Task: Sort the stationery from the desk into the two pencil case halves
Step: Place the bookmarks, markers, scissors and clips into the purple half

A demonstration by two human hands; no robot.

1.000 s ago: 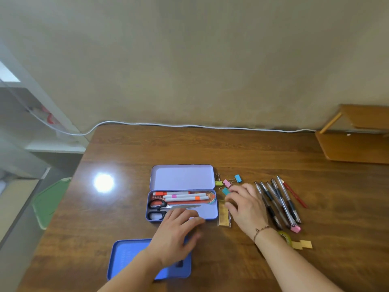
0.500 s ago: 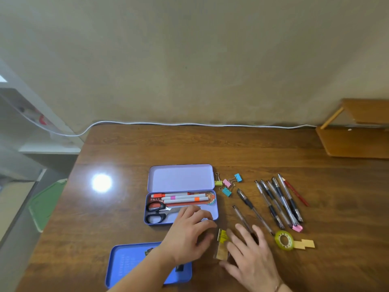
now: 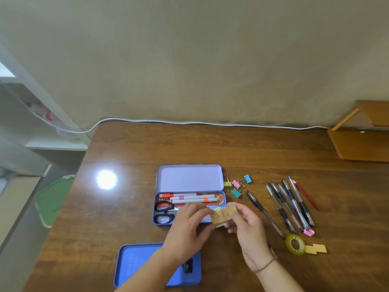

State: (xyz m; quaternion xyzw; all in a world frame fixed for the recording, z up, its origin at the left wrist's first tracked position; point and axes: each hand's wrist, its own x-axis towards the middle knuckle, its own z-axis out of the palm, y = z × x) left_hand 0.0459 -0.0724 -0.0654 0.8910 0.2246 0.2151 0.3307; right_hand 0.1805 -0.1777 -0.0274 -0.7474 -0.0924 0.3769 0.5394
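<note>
A lilac tin pencil case lies open mid-desk; its lower half holds black scissors and markers. A separate blue tray half lies near the front edge, partly under my left forearm. Both hands hold a small tan packet lifted just above the case's right end: my left hand grips its left side, my right hand its right side. Several pens, one separate pen, coloured binder clips, a green tape roll and tan sticky notes lie to the right.
A white cable runs along the desk's back edge by the wall. A wooden stand sits at the back right. A green tray lies off the desk's left edge. A light glare spot shows on the desk's left part.
The tan packet went from lying on the desk by the case to being lifted. My right hand picked it up and my left hand rose from the case's edge to grip it too.
</note>
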